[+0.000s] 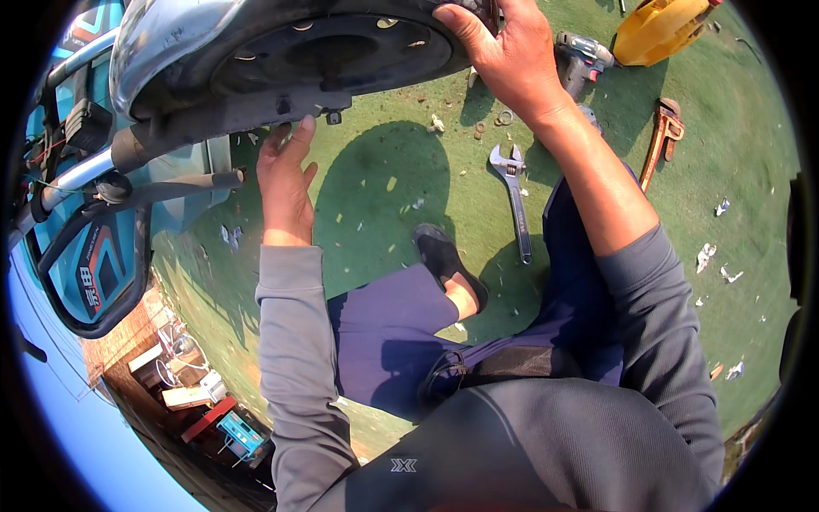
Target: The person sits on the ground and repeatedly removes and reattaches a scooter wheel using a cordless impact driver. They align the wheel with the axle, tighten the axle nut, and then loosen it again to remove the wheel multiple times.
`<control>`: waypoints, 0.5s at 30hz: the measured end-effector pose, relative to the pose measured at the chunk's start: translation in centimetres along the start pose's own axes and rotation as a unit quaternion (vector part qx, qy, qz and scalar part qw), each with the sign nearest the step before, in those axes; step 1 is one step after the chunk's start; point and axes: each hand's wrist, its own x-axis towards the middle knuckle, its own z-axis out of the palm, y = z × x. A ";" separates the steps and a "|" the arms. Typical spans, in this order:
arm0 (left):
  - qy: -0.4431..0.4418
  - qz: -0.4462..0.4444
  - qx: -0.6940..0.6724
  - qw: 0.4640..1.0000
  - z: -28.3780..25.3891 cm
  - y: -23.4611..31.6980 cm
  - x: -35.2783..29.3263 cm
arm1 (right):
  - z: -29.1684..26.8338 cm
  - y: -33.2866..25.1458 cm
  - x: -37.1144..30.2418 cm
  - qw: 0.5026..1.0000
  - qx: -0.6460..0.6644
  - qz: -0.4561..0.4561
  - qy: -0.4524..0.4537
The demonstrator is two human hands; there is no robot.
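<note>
A black wheel hangs at the top, below a shiny silver mudguard. My right hand grips its right side, thumb laid over the edge and fingers going out of sight behind it. Along the wheel's near side runs a dark fork leg with a small bracket at its end. My left hand is raised just under that leg, thumb and fingers drawn together at its lower edge. Whatever lies between those fingertips is too small or hidden to make out.
An adjustable wrench lies on the green ground near several washers. Farther right are a cordless power tool, a yellow jug and an orange pipe wrench. A blue vehicle body with a black tubular guard stands at left.
</note>
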 end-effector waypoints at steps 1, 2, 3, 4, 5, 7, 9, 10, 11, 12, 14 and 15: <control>-0.010 -0.024 0.040 0.999 -0.2 -1.0 0.3 | -0.1 -0.1 -0.1 1.000 0.002 0.002 0.000; -0.047 -0.038 0.063 0.996 -0.3 -1.3 0.4 | -0.2 -0.3 -0.3 1.000 0.004 0.005 -0.002; -0.057 -0.039 0.069 0.995 -0.4 -1.5 0.5 | -0.3 -0.6 -0.4 1.000 0.006 0.008 -0.003; -0.067 -0.039 0.076 0.994 -0.4 -1.6 0.4 | -0.7 -1.0 -0.5 1.000 0.002 0.012 -0.011; -0.079 -0.039 0.082 0.993 -0.2 -1.6 0.3 | -1.2 -1.7 -0.4 1.000 -0.001 0.017 -0.019; -0.066 -0.043 0.056 0.995 -0.3 -1.0 -0.2 | -1.5 -1.9 -0.3 0.999 0.005 0.016 -0.028; -0.035 -0.051 0.004 0.998 -1.0 -0.2 0.1 | -1.4 -1.1 -0.5 0.999 0.023 0.003 -0.026; -0.028 -0.036 -0.019 0.999 -2.6 -0.3 1.2 | -1.3 -1.3 -0.6 0.999 0.022 0.005 -0.027; -0.024 -0.023 -0.043 0.999 -3.4 0.3 1.6 | -1.1 -1.4 -0.8 0.999 0.019 0.008 -0.029; -0.012 -0.014 -0.053 0.998 -3.9 0.5 1.5 | -0.8 -1.7 -1.0 0.999 0.017 0.011 -0.032; 0.028 -0.009 -0.073 0.997 -4.3 1.7 0.1 | 2.2 -3.2 -0.6 0.997 0.080 -0.012 0.001; 0.057 -0.012 -0.077 0.995 -5.1 2.0 -0.2 | 4.6 -4.7 0.1 0.993 0.114 -0.024 0.015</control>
